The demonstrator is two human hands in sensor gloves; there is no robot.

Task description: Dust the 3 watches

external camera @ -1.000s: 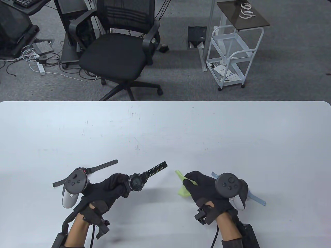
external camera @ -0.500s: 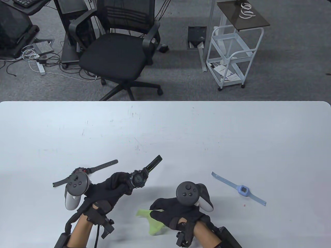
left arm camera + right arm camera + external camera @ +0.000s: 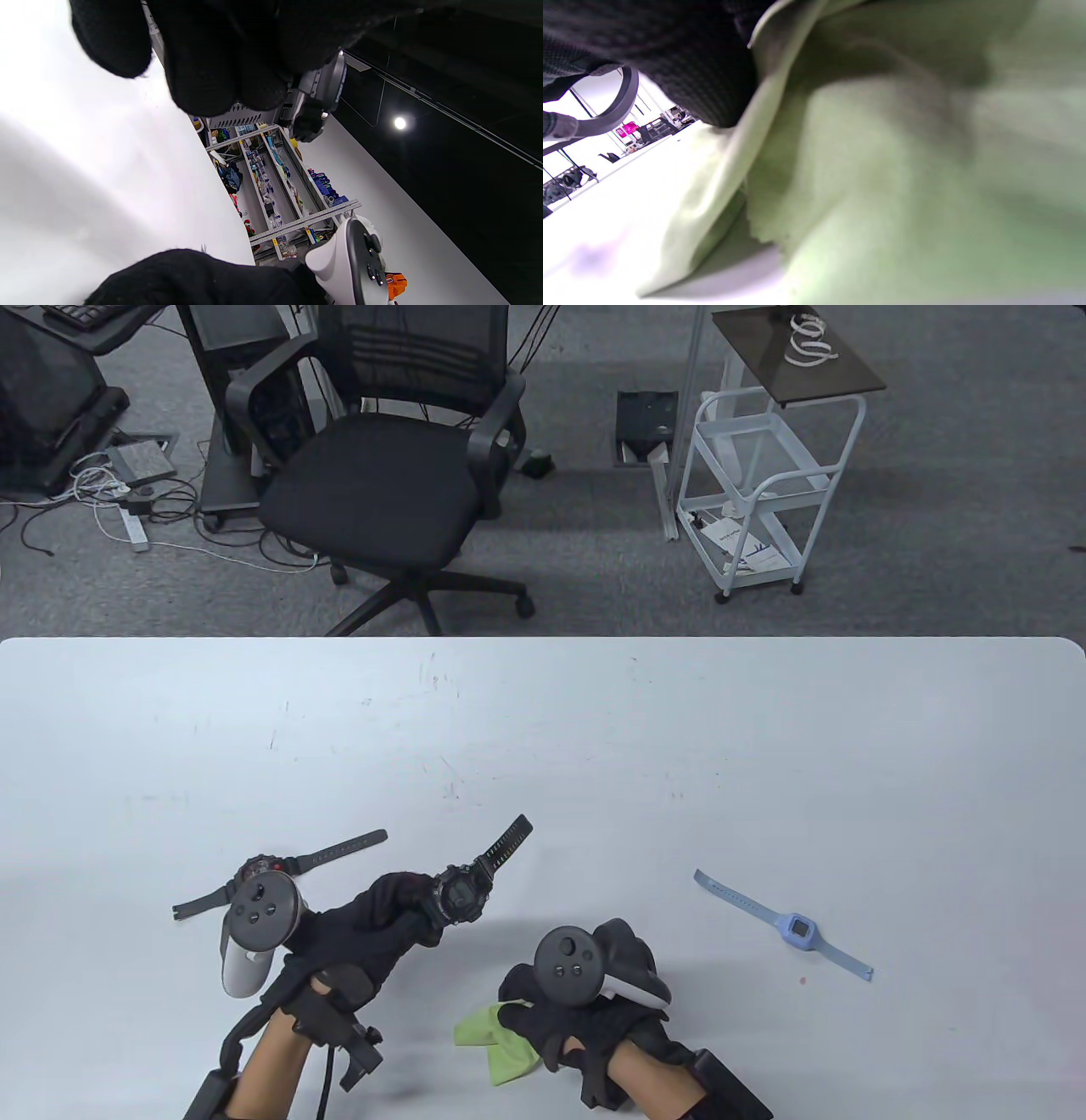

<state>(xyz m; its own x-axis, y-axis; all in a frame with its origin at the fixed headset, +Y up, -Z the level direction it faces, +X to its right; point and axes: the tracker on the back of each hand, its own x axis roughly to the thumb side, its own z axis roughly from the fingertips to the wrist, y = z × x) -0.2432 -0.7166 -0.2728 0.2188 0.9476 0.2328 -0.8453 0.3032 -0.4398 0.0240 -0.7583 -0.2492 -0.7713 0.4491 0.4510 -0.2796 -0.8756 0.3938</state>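
Note:
My left hand (image 3: 386, 916) grips a black digital watch (image 3: 458, 892) by its lower strap, lifted off the table with its face up and its upper strap pointing up-right. In the left wrist view that watch's case (image 3: 318, 91) shows edge-on below my gloved fingers (image 3: 203, 55). My right hand (image 3: 543, 1010) holds a light green cloth (image 3: 496, 1042) low near the table's front edge, below and right of the watch. The cloth (image 3: 882, 178) fills the right wrist view. A second black watch (image 3: 271, 867) with a red detail lies flat behind my left hand. A light blue watch (image 3: 796, 929) lies flat at the right.
The white table (image 3: 594, 729) stretches wide behind the watches. Beyond its far edge stand a black office chair (image 3: 382, 475) and a white wire cart (image 3: 755, 475) on the carpet.
My right hand has carried the green cloth from beside the blue watch down and left to the front edge, uncovering the blue watch. My left hand has tilted the black watch slightly more upright.

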